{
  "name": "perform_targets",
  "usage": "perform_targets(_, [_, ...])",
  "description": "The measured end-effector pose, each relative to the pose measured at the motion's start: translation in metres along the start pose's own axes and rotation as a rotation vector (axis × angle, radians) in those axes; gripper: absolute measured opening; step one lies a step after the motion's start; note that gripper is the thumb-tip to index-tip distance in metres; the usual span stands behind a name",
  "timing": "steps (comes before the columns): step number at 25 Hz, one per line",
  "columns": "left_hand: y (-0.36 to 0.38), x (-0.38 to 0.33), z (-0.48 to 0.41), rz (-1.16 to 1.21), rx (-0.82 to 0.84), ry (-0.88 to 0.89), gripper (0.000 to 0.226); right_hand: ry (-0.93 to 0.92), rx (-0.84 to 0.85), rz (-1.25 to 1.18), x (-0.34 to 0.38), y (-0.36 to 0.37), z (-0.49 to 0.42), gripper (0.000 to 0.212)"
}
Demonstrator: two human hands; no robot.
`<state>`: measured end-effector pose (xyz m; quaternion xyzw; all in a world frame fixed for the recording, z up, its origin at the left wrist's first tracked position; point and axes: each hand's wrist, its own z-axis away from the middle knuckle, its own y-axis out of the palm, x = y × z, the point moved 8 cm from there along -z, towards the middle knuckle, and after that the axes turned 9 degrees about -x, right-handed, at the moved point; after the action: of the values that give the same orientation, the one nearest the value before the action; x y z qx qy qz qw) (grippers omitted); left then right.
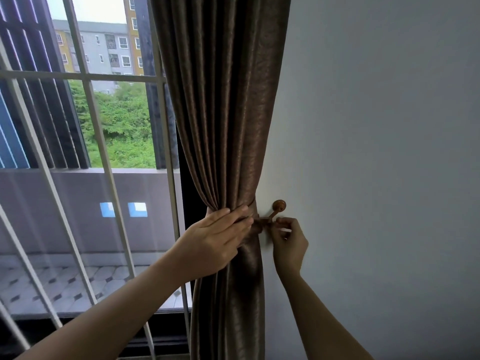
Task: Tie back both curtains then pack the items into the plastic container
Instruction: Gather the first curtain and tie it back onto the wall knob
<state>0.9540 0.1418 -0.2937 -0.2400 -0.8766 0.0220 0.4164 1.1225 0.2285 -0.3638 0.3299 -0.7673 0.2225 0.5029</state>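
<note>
Curtain (223, 126) pressed by left hand (218, 240); right hand (288, 244) pinches tieback (251, 203)

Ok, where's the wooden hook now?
The hook is on the wall right of centre in the head view, just right of the gathered curtain; the right hand pinches the tieback beneath its knob.
</note>
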Motion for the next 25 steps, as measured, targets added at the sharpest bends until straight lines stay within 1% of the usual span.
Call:
perform_targets(3, [0.002, -0.001, -0.002, 0.013, -0.018, -0.01, 0.03, -0.027, -0.098, 0.075, -0.005, -0.004, -0.008, 0.013])
perform_targets(6, [0.0, -0.002, -0.003, 0.041, -0.023, -0.012, 0.028, -0.129, -0.181, 0.216, -0.001, -0.012, -0.01, 0.012])
perform_targets(7, [-0.003, -0.001, -0.003, 0.043, -0.034, -0.023, 0.026, -0.13, -0.167, 0.231, 0.002, -0.012, -0.012, 0.012])
perform_targets(8, [-0.008, 0.001, -0.003, 0.05, -0.064, -0.06, 0.025, -0.114, -0.118, 0.223, 0.005, -0.012, -0.015, 0.012])
perform_targets(9, [-0.014, 0.005, -0.002, 0.064, -0.107, -0.143, 0.025, -0.09, -0.047, 0.209, 0.01, -0.014, -0.018, 0.011])
perform_targets(10, [-0.018, 0.011, 0.003, 0.091, -0.155, -0.281, 0.03, -0.07, 0.016, 0.193, 0.017, -0.017, -0.02, 0.009])
perform_targets(11, [-0.022, 0.018, 0.012, 0.152, -0.198, -0.481, 0.038, -0.054, 0.044, 0.171, 0.027, -0.024, -0.021, 0.007])
perform_targets(13, [-0.02, 0.025, 0.043, 0.404, -0.238, -0.977, 0.055, -0.047, -0.004, 0.106, 0.045, -0.044, -0.016, 0.007])
perform_targets(14, [-0.015, 0.019, 0.06, 0.538, -0.223, -1.186, 0.061, -0.04, 0.017, 0.067, 0.05, -0.048, -0.006, 0.008])
perform_targets(15, [-0.01, 0.006, 0.076, 0.642, -0.179, -1.328, 0.064, -0.041, 0.112, 0.026, 0.053, -0.045, 0.008, 0.007])
perform_targets(16, [-0.008, -0.008, 0.087, 0.699, -0.119, -1.406, 0.064, -0.058, 0.26, 0.009, 0.056, -0.038, 0.027, 0.003])
perform_targets(18, [-0.011, -0.026, 0.103, 0.691, -0.03, -1.451, 0.054, -0.137, 0.522, 0.082, 0.056, -0.026, 0.065, 0.01])
perform_targets(19, [-0.016, -0.031, 0.107, 0.669, -0.016, -1.466, 0.046, -0.19, 0.592, 0.159, 0.055, -0.024, 0.08, 0.01])
perform_targets(21, [-0.025, -0.035, 0.112, 0.655, 0.001, -1.487, 0.032, -0.267, 0.619, 0.286, 0.057, -0.022, 0.1, 0.005])
perform_targets(23, [-0.03, -0.035, 0.108, 0.621, 0.066, -1.436, 0.021, -0.29, 0.564, 0.347, 0.061, -0.02, 0.11, 0.018])
perform_targets(25, [-0.031, -0.035, 0.104, 0.593, 0.143, -1.391, 0.018, -0.267, 0.513, 0.384, 0.064, -0.018, 0.116, 0.024])
